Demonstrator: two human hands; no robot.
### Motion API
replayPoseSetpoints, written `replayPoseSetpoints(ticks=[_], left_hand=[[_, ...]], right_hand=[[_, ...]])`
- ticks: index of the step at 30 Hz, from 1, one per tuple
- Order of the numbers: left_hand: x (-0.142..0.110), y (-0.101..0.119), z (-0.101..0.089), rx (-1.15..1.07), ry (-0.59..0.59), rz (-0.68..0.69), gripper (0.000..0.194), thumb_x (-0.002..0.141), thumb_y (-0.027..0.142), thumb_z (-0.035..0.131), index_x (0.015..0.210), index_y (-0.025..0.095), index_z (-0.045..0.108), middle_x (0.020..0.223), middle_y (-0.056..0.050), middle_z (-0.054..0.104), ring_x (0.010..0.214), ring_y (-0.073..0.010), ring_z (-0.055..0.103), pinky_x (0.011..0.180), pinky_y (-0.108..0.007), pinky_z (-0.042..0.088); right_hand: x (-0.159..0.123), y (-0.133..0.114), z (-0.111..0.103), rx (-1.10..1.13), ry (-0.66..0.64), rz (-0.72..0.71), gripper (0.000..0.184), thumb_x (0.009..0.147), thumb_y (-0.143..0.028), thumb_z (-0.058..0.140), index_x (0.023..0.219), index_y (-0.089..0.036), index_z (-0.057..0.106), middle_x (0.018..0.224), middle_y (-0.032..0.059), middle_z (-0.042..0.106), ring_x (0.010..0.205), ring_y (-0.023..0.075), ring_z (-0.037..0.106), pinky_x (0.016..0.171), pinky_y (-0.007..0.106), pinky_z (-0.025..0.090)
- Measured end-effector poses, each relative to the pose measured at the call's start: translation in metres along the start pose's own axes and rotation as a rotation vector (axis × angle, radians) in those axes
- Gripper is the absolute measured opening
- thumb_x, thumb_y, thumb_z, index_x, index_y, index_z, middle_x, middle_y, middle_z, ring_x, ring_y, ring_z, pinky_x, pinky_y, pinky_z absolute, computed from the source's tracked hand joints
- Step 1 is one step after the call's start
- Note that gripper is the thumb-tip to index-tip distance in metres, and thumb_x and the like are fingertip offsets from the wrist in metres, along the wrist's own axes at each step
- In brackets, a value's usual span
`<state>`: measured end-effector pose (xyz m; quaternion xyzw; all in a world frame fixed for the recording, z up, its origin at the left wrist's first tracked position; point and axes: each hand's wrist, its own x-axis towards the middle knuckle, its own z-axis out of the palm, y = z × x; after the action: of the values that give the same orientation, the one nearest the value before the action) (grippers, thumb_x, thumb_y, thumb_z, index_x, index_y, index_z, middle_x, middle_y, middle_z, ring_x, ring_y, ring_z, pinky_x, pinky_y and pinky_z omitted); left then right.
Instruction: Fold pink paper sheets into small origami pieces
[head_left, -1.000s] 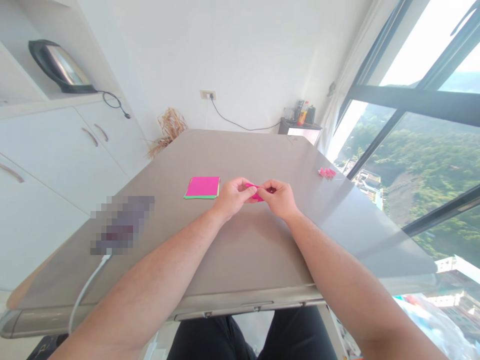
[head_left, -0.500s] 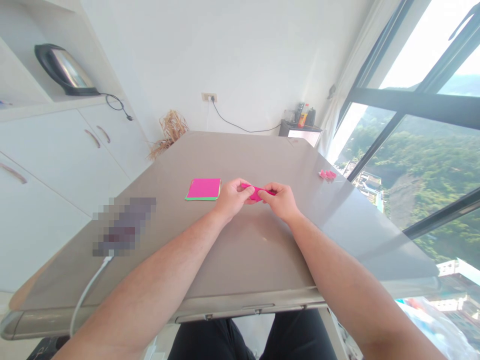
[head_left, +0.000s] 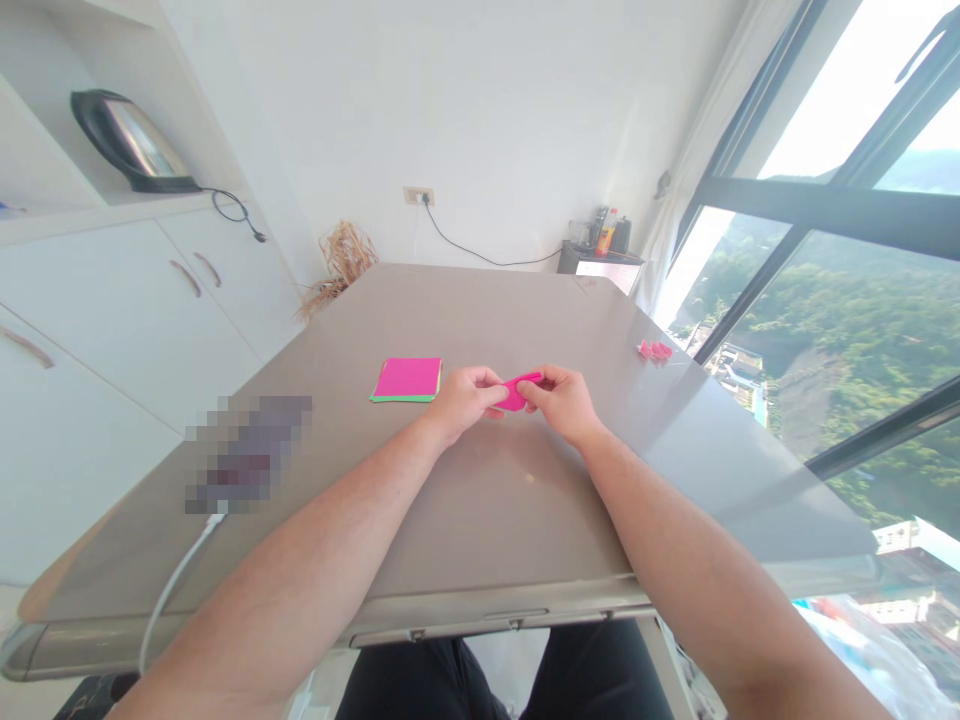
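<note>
Between my two hands is a small folded piece of bright pink paper (head_left: 514,394), held just above the table. My left hand (head_left: 471,398) pinches its left end with thumb and fingers. At its right end, my right hand (head_left: 559,398) grips the paper, thumb pressed on top. Part of the paper is hidden by my fingers, so its full folded shape does not show. Just left of my left hand lies a stack of square paper sheets (head_left: 407,379), pink on top with a green edge showing below.
Small pink folded pieces (head_left: 655,350) lie near the table's right edge. A blurred-out dark object (head_left: 251,455) with a white cable (head_left: 176,580) is at the left of the grey table (head_left: 480,310). A kettle (head_left: 139,140) stands on the shelf; a window (head_left: 825,240) is on the right.
The pink paper has turned a little between my fingers, and more of its face shows now. My left fingers have shifted slightly; the stack and the other things stay put.
</note>
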<state>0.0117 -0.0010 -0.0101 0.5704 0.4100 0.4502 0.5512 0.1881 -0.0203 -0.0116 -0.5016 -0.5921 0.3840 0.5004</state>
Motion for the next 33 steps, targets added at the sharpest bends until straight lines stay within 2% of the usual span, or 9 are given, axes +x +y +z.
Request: replayPoseSetpoints(ticks=[2,6,14,18,22,27,33], left_hand=[[-0.0007,-0.0003,-0.0004,0.052,-0.053,-0.029,0.019,0.073,0.031,0.076,0.077,0.016,0.067,0.08,-0.006,0.073,0.08,-0.0211,0.071,0.069,-0.036,0.06],[-0.0013,-0.0002,-0.0002,0.022,-0.108,-0.022,0.024,0.076,0.039,0.075,0.082,0.017,0.068,0.08,-0.006,0.073,0.081,-0.0222,0.071,0.065,-0.034,0.059],[0.0015,-0.0002,-0.0032,-0.064,-0.066,-0.032,0.022,0.072,0.036,0.078,0.081,0.016,0.071,0.082,-0.006,0.072,0.082,-0.0204,0.069,0.068,-0.034,0.059],[0.0026,-0.0017,-0.004,-0.029,-0.084,-0.039,0.022,0.072,0.034,0.077,0.086,0.017,0.073,0.085,-0.006,0.074,0.084,-0.0201,0.069,0.073,-0.034,0.058],[0.004,-0.0039,-0.0041,-0.004,-0.1,-0.001,0.022,0.074,0.037,0.076,0.083,0.017,0.072,0.078,-0.004,0.074,0.076,-0.0178,0.069,0.075,-0.034,0.057],[0.0051,-0.0045,-0.0049,0.05,-0.086,0.043,0.02,0.074,0.036,0.075,0.077,0.017,0.071,0.074,-0.002,0.074,0.071,-0.0172,0.068,0.074,-0.032,0.055],[0.0042,-0.0035,-0.0055,0.123,-0.1,0.008,0.018,0.074,0.034,0.075,0.077,0.017,0.07,0.073,-0.003,0.074,0.069,-0.0177,0.068,0.07,-0.031,0.054]], right_hand=[[0.0005,0.0003,0.0004,0.005,-0.021,-0.001,0.015,0.073,-0.032,0.07,0.078,-0.018,0.072,0.064,0.0011,0.068,0.058,0.0145,0.06,0.058,0.028,0.047],[0.0005,0.0006,0.0012,0.073,-0.074,-0.011,0.016,0.071,-0.03,0.072,0.081,-0.017,0.072,0.068,0.0025,0.071,0.06,0.0149,0.062,0.062,0.029,0.051],[0.0006,-0.0013,-0.0012,0.194,-0.035,0.009,0.012,0.072,-0.027,0.071,0.076,-0.017,0.067,0.063,0.0013,0.069,0.057,0.015,0.064,0.063,0.031,0.055],[0.0,-0.0024,-0.0013,0.136,-0.023,0.027,0.01,0.072,-0.027,0.07,0.072,-0.017,0.066,0.062,0.0011,0.069,0.057,0.014,0.063,0.062,0.029,0.054],[-0.0015,-0.0044,-0.0003,0.047,-0.035,0.037,0.011,0.072,-0.026,0.07,0.067,-0.018,0.064,0.058,0.0007,0.068,0.057,0.0135,0.063,0.06,0.027,0.052],[-0.001,-0.0034,0.0008,0.103,-0.033,0.072,0.011,0.072,-0.027,0.071,0.072,-0.018,0.065,0.062,0.0023,0.071,0.058,0.0165,0.067,0.061,0.03,0.056],[-0.001,-0.0009,0.0006,0.067,-0.057,0.045,0.013,0.075,-0.029,0.072,0.071,-0.018,0.067,0.064,0.0033,0.072,0.06,0.0165,0.068,0.064,0.03,0.057]])
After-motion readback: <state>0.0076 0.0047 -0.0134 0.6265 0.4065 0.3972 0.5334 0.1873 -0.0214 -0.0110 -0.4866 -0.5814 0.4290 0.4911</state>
